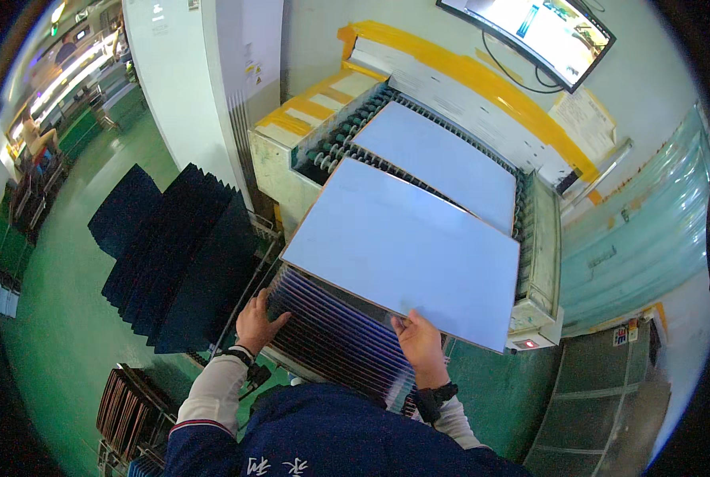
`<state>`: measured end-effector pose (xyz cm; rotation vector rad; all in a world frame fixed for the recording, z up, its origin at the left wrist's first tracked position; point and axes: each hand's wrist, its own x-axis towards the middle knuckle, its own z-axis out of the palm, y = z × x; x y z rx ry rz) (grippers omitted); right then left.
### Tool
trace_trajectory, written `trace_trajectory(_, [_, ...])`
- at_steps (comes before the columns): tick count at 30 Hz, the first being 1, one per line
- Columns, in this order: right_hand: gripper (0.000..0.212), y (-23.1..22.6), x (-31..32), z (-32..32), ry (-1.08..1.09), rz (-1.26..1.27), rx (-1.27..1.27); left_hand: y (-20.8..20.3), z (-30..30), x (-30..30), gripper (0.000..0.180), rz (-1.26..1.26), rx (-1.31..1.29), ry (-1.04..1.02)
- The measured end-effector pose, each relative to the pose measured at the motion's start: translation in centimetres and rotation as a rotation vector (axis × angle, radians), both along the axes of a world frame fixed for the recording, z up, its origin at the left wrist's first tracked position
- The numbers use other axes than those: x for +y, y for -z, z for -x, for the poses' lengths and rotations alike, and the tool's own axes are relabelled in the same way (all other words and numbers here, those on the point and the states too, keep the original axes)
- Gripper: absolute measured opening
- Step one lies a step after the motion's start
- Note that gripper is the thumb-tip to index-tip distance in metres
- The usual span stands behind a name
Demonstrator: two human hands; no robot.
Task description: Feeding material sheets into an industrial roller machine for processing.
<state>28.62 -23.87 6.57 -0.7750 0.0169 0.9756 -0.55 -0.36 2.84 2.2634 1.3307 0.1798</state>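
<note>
A large pale blue-white rectangular panel (407, 246) with a thin copper-coloured rim lies tilted over the front of a roller machine. My right hand (420, 343) pinches its near edge, thumb side uppermost. My left hand (261, 322) is off the panel, its fingers apart, beside the upper left corner of a slotted rack (335, 326) holding several thin upright sheets. Farther in, a second pale panel (446, 163) rests on the machine's dark rollers (343, 131), partly covered by the first one.
Yellow tape edges the machine housing (534, 262). Left of the rack stand dark pleated panels (184, 262), with a rack of brown-edged boards (132, 413) below. A grey cabinet (589, 397) and clear plastic sheeting (641, 246) are on the right. A screen (542, 36) hangs above.
</note>
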Motion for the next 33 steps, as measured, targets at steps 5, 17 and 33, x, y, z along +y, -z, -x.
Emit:
trace_trajectory(5, [0.022, -0.1, 0.8, 0.3, -0.062, 0.040, -0.040, 1.3, 0.3, 0.0, 0.091, -0.054, -0.001, -0.018])
trace_trajectory(17, [0.044, -0.5, 2.9, -1.5, -0.247, 0.175, -0.121, 2.6, 0.3, 0.1, 0.093, -0.172, 0.018, -0.008])
trace_trajectory(33, [0.041, -0.2, 6.6, -5.6, -0.171, 0.190, -0.087, 3.0, 0.2, 0.2, 0.092, -0.154, 0.012, -0.005])
